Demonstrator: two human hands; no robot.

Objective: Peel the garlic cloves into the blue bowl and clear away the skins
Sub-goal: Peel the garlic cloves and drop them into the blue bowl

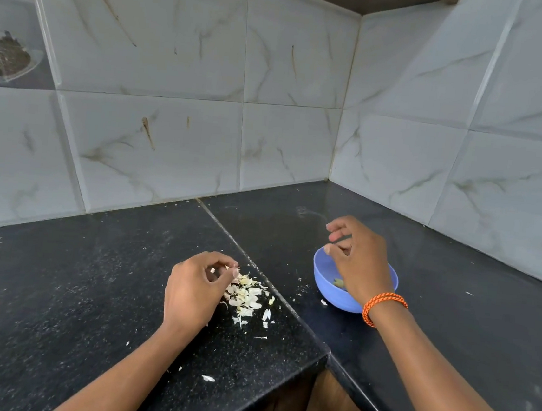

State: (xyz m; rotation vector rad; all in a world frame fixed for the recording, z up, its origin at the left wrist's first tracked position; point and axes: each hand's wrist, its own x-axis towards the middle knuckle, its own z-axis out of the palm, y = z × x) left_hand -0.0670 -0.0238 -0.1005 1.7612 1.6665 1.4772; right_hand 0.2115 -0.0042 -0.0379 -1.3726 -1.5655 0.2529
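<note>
here the left hand hovers at the edge of the heap of garlic skins on the black bench, its fingers curled with thumb and forefinger tips drawn together on what looks like a thin flake of skin, though it is too small to be sure. the right hand hangs over the blue bowl, which stands well apart from the heap on the adjoining slab; its fingers are loosely curled and spread, and nothing shows between them, so it seems to hold nothing. a small pale-green piece, probably a peeled clove, lies low in the bowl, mostly hidden behind the hand. the skins look papery, dry and very light: they will likely flutter, cling to damp fingertips and scatter under a fast sweep, so gathering them with the side of the hand toward the bench edge should work better than pinching flake by flake. stray bits lie nearer the front edge. the bowl looks like light plastic and may slide if nudged; take it by the rim. peeled cloves are firm but slick.
</note>
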